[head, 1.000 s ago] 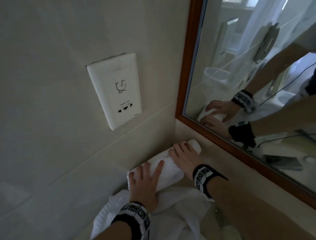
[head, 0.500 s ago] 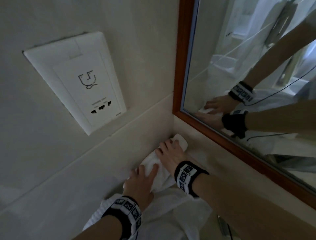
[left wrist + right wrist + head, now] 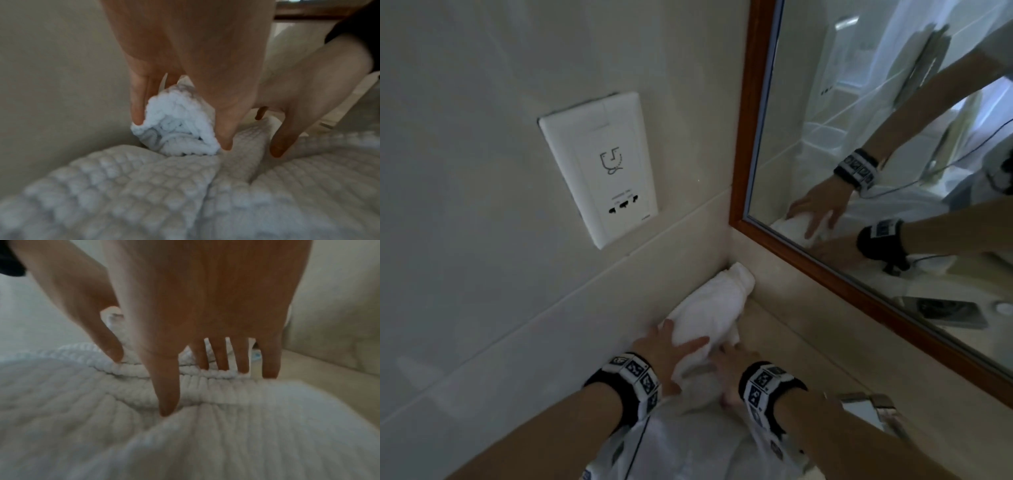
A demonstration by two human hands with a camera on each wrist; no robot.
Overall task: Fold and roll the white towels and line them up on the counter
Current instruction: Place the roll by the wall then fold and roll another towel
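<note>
A rolled white towel [image 3: 709,308] lies on the counter [image 3: 787,329] along the left wall, its far end in the corner under the mirror. My left hand [image 3: 681,337] grips the roll's near end. In the left wrist view a finger [image 3: 137,112] and the thumb press either side of the roll's end [image 3: 176,128]. My right hand [image 3: 726,363] is just off the roll's near right. Its fingers [image 3: 242,361] are straight and spread, tips touching a loose waffle-weave white towel [image 3: 185,443], which is heaped [image 3: 688,442] under both wrists.
A white socket plate [image 3: 599,168] is set in the left wall. A wood-framed mirror [image 3: 751,137] stands behind the counter and reflects both hands. A chrome fitting [image 3: 869,402] shows at the lower right.
My right hand has come back from the roll's far half to its near end and off the roll. My left hand went from pressing flat to gripping the near end.
</note>
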